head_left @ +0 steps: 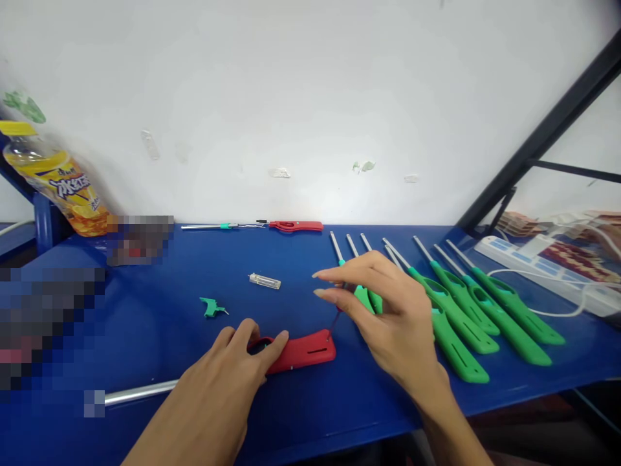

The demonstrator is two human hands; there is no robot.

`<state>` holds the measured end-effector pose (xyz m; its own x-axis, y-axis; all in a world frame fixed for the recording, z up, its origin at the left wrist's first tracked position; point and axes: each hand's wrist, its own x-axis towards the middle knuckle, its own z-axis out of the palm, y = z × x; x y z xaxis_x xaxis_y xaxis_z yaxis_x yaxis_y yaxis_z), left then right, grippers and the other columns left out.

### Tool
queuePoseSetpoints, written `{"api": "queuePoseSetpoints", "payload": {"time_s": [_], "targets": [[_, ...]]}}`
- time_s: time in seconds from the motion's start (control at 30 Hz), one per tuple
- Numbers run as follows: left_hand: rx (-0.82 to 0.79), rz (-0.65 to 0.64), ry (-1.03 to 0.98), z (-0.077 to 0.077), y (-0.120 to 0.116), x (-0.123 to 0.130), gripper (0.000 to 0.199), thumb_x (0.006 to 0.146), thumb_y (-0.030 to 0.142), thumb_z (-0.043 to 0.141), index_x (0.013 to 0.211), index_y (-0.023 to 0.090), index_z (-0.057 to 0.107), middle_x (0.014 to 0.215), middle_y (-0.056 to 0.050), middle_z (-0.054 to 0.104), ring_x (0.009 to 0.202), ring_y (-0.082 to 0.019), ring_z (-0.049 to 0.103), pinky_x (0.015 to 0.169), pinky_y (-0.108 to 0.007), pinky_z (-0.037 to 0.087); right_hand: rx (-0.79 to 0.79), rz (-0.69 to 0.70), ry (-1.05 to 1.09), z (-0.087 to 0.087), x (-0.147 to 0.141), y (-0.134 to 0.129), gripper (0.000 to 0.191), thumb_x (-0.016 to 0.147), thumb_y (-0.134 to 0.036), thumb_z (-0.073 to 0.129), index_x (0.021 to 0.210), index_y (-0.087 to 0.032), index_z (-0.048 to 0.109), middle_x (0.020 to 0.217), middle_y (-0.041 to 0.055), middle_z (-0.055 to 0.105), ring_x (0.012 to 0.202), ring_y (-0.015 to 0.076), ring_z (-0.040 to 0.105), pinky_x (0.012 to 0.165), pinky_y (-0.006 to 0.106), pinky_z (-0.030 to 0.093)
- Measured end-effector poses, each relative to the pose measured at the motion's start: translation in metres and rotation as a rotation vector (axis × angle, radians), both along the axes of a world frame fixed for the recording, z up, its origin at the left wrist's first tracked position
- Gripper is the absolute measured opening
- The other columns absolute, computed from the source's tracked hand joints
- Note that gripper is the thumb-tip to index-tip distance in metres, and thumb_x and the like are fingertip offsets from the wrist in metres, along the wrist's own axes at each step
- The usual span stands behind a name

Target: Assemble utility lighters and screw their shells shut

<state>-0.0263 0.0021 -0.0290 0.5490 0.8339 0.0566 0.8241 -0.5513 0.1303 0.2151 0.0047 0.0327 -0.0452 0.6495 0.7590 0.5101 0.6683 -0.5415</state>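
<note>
A red long-nosed lighter point(310, 349) lies on the blue table, its metal barrel point(140, 392) pointing left. My left hand point(237, 362) is closed over the trigger part of the lighter, pressing it down with thumb and fingers. Above the lighter's right end, my right hand point(388, 304) pinches a thin screwdriver point(334, 322), whose shaft slants down to that end; most of its handle is hidden by the fingers. Behind the left hand lie a small green trigger piece point(212, 307) and a clear fuel tank point(264, 281), both loose on the table.
Several green lighters point(514, 327) lie side by side at the right, near a white power strip point(533, 265). A red lighter handle point(295, 226) rests along the wall. At the back left leans a drink bottle point(63, 184). The blue table point(363, 421) has a front edge close by.
</note>
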Motion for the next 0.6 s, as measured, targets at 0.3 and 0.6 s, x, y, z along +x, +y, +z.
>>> {"api": "queuePoseSetpoints", "payload": {"time_s": [0.3,0.6], "targets": [[-0.056,0.000,-0.005,0.014,0.001,0.002,0.068,0.094,0.003,0.043,0.150,0.036,0.062,0.129,-0.010,0.070,0.111,-0.027,0.070,0.089,-0.038,0.063,-0.356,0.222,-0.002,0.014,0.025,-0.009,0.031,0.105,-0.021,0.067,0.127,-0.040,0.078,0.104,-0.0038,0.081,0.096,0.0143,0.075,0.085,0.027,0.059],[-0.160,0.027,0.147,0.026,-0.001,0.012,0.098,0.078,-0.013,0.040,0.161,0.038,0.047,0.149,-0.013,0.061,0.128,-0.037,0.065,0.098,-0.054,0.061,-0.275,0.241,-0.077,0.012,0.026,-0.008,0.039,0.113,-0.019,0.050,0.139,-0.040,0.070,0.116,-0.0025,0.075,0.105,0.0129,0.069,0.089,0.028,0.054]]}}
